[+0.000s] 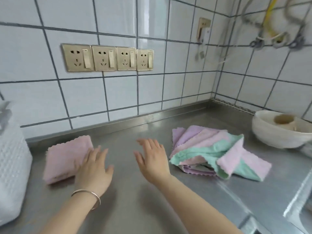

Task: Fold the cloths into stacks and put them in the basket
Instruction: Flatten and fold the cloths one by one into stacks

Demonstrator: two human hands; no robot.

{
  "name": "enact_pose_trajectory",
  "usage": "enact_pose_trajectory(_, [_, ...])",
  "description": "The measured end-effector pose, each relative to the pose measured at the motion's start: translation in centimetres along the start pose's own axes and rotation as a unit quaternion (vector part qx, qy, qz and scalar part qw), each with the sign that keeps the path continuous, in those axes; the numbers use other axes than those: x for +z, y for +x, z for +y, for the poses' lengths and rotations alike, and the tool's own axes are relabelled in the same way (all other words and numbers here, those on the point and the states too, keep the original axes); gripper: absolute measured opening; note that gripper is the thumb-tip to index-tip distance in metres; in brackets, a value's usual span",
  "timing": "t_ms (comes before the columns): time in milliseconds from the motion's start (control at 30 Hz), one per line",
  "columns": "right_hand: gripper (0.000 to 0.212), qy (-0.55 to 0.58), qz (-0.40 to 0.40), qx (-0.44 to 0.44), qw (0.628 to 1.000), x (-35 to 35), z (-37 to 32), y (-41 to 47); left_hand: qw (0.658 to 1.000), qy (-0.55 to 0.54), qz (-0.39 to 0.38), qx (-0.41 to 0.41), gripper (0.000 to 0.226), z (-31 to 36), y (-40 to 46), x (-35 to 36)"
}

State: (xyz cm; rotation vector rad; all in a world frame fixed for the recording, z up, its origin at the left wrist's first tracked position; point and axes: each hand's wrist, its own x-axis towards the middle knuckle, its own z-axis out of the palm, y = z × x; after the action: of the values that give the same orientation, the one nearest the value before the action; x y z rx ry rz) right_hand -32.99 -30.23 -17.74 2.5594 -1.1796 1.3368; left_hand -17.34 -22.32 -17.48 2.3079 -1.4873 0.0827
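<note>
A folded pink cloth (66,157) lies on the steel counter at the left. My left hand (94,169) rests flat with spread fingers, its fingertips on the cloth's right edge. My right hand (152,159) hovers open over bare counter in the middle, holding nothing. To its right sits a loose pile of purple, pink and green cloths (212,152), unfolded and overlapping. A white textured basket (11,164) stands at the far left edge, only partly in view.
A white bowl (276,137) holding a cup stands at the right near the wall. A row of wall sockets (108,58) sits above the counter. The sink edge (297,210) shows at the lower right. Steel counter (128,200) stretches between my arms.
</note>
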Motion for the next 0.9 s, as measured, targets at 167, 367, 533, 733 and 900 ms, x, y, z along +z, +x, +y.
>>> enact_pose_trajectory(167, [0.028,-0.221,-0.011,0.139,0.965,-9.1,10.4,-5.1,0.992,-0.063,-0.015,0.113,0.049,9.8,-2.1,3.1])
enact_pose_trajectory(367, [0.029,-0.291,-0.072,0.158,0.941,-13.1,15.3,-8.6,0.972,-0.046,-0.030,0.228,0.048,17.3,-4.4,5.3])
enact_pose_trajectory(533, [0.032,-0.216,0.008,0.091,0.972,-14.4,16.2,-9.4,0.947,0.025,0.016,0.319,0.061,20.0,-4.9,5.8])
enact_pose_trajectory(733, [0.030,-0.252,0.026,0.056,0.966,-16.1,17.9,-11.4,0.950,-0.050,0.043,0.304,0.055,20.2,-4.4,6.5])
enact_pose_trajectory(900, [0.040,-0.282,-0.001,0.142,0.949,-19.7,18.2,-10.8,0.937,-0.123,0.098,0.313,0.039,20.5,-3.3,4.5])
